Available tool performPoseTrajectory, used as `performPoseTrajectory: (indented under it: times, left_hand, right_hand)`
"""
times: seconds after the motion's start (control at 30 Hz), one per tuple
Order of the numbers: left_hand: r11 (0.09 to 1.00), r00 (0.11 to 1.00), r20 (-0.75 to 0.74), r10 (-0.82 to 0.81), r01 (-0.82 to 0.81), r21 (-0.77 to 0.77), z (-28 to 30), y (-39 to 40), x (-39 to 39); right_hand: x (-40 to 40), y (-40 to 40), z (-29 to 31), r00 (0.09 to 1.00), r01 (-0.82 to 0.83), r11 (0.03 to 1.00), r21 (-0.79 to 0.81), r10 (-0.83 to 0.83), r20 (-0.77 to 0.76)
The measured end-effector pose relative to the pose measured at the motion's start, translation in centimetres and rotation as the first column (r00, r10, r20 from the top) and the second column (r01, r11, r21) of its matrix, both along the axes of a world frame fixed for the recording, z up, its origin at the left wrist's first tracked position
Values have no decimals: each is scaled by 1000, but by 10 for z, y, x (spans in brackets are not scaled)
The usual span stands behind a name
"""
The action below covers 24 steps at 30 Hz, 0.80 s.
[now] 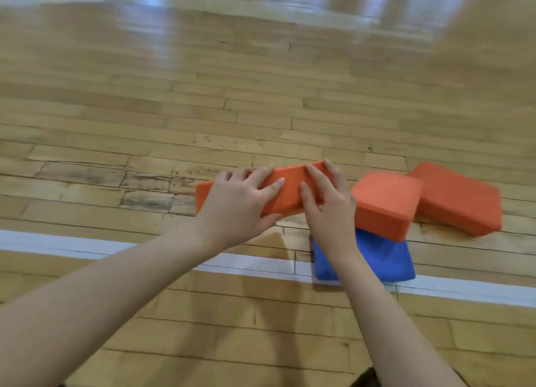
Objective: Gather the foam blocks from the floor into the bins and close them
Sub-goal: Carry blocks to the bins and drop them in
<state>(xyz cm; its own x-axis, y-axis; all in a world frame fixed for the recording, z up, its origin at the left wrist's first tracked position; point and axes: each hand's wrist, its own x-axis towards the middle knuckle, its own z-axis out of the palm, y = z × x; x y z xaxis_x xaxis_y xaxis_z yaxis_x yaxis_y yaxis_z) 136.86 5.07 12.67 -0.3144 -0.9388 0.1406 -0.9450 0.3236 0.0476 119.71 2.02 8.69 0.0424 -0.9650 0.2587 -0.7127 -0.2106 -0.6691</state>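
Both hands are on 1 long orange foam block (285, 192). The left hand (240, 204) grasps it from the left side, with the fingers spread over the top and the thumb tucked under the near edge. The right hand (327, 201) grasps the right end, with the fingers curled over the top and far side. The near edge of this block looks lifted a little off the wooden floor (145, 119), but the picture is blurry, so it is hard to be sure.

Just to the right sits a second orange block (385, 206). It is touching the right hand or very close to it. It lies partly on top of a blue block (383, 259), which is flat on the floor. The right wrist covers the left part of the blue block.

A third orange block (458, 201) is farther right. It sits just behind the second one, and they seem to touch at a corner.

A white painted line (72, 246) runs across the floor from left to right. The blue block lies over this line. Both bare arms reach in from the bottom of the picture. The far floor is shiny and blurred.
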Motion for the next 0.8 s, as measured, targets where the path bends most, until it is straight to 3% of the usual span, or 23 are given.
performPoseTrajectory:
  times: [0.23, 0.4, 0.53, 0.63, 0.8]
  left_hand:
    - [939, 922, -180, 343, -335, 75, 9, -37, -103]
    - [951, 917, -252, 308, -301, 69, -25, -76, -127]
    - [949, 919, -246, 306, -274, 157, -58, -98, -135]
    - [954, 926, -238, 293, -265, 141, -76, -103, -136]
    - [935, 913, -221, 342, -308, 174, -89, -106, -131]
  right_hand:
    - [-97, -19, 0, 977, 207, 976, 68, -209, 40]
    - [-140, -40, -41, 864, 487, 858, 164, -446, -236]
    - [-152, -47, -75, 763, 645, 693, 321, -561, -321]
    - [-144, -53, -87, 756, 653, 660, 372, -599, -265]
    - [-128, -67, -87, 779, 582, 704, 407, -626, -33]
